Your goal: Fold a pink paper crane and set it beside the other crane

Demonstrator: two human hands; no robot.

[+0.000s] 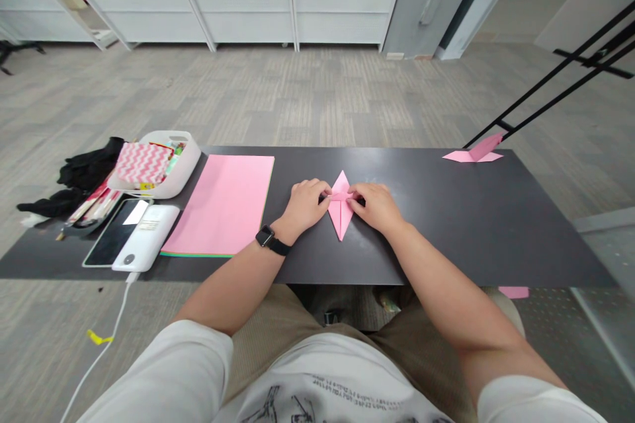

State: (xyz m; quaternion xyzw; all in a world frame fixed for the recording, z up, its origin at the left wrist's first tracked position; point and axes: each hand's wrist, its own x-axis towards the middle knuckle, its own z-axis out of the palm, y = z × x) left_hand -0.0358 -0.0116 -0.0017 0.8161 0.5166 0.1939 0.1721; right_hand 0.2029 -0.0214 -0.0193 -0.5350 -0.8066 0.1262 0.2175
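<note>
A pink piece of folded origami paper lies on the dark table in front of me, a long diamond with a crease down its lower half. My left hand pinches its left edge, thumb and fingertips curled together. On the opposite edge my right hand grips the paper in the same way. Both hands rest on the tabletop, and the fingertips partly cover the middle of the folds. To the left of my left hand is a stack of coloured paper, pink on top.
A finished-looking pink origami piece stands at the table's far right corner. On the left are a white basket, a tablet, a white power bank with a cable, and black cloth. A black metal frame rises beyond the right corner.
</note>
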